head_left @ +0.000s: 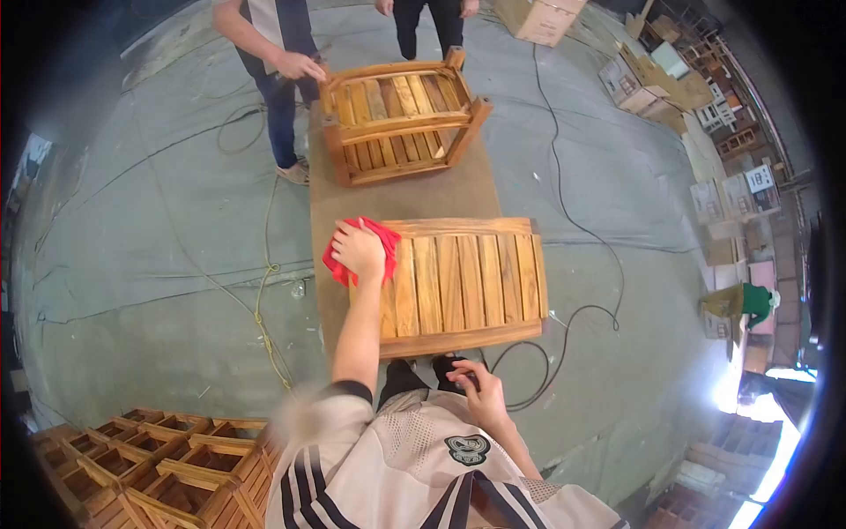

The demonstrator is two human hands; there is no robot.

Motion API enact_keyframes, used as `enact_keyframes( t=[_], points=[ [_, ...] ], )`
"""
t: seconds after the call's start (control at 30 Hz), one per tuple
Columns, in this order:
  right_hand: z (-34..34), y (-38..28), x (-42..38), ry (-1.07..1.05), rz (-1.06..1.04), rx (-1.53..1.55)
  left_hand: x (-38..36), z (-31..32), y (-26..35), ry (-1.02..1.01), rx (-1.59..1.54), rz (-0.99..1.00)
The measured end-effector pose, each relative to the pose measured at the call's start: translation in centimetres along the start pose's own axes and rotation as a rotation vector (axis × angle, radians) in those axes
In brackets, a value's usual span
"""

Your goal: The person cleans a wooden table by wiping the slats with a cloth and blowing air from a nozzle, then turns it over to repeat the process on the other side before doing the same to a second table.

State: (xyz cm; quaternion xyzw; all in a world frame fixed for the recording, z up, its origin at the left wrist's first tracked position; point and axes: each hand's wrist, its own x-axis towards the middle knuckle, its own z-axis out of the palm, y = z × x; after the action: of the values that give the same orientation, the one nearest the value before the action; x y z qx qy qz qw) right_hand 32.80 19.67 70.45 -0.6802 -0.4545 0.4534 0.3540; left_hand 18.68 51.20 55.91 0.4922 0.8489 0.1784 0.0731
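My left hand (359,250) presses a red cloth (388,238) onto the far left corner of a slatted wooden stool top (463,278). This wooden piece has several upright-grained slats between two longer rails. My right hand (480,394) hangs near my body, just off the near edge of the piece. Its fingers are loosely curled and apart, with nothing visible in them. The piece rests on a brown-covered work table (339,207).
A second wooden stool (397,123) lies on the table's far part, with a person's hand (300,66) at its corner. Another person stands behind. A black cable (557,159) and yellow rope (258,309) run over the floor. Stacked wooden frames (167,458) stand at lower left.
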Motion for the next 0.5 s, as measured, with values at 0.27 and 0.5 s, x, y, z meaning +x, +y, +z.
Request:
enact_keyframes(
  t=[0.27,0.5],
  points=[
    [-0.3,-0.5,-0.8,-0.156,-0.017,-0.054,4.0,2.5,-1.8,-0.055,-0.139,0.189],
    [-0.3,-2.1,-0.2,-0.029,-0.179,-0.043,-11.9,-5.8,-9.9,-0.002,0.031,0.335]
  ],
)
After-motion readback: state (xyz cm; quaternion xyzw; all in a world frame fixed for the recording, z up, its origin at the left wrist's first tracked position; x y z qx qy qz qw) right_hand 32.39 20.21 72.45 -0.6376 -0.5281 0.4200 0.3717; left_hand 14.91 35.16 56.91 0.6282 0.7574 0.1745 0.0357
